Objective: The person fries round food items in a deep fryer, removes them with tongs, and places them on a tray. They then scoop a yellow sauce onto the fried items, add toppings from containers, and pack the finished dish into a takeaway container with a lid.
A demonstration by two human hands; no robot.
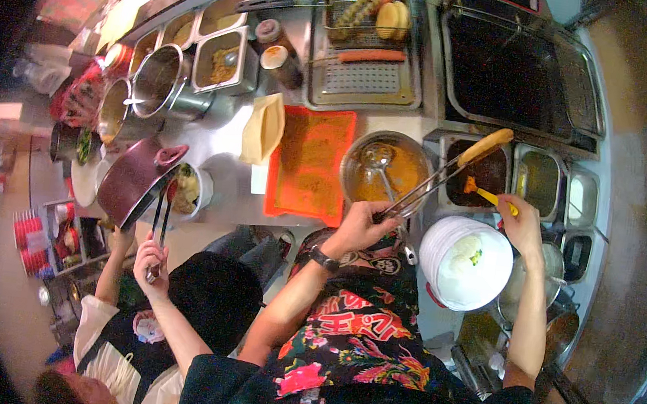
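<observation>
Metal tongs (pixel 419 191) are held in my left hand (pixel 364 226), their tips gripping a long golden-brown fried food piece (pixel 486 146). My right hand (pixel 518 221) holds a brush with a yellow handle (pixel 496 202); its reddish head is over a metal pan of dark sauce (pixel 463 177). Between my forearms stands a white bucket (pixel 434 264) with pale contents and a green bit inside. A round steel bowl of orange sauce (pixel 355 191) with a ladle lies below the tongs. An orange tray (pixel 310 164) sits left of this bowl, beside a paper bag (pixel 264 129).
At the left a co-worker's hand (pixel 151 259) holds black tongs by a tilted dark red pot (pixel 129 181) over a white container (pixel 204 190). Behind are a fryer (pixel 506 73), a wire basket of skewers (pixel 359 35) on a rack tray, sauce bottles (pixel 280 63) and steel food pans (pixel 225 63).
</observation>
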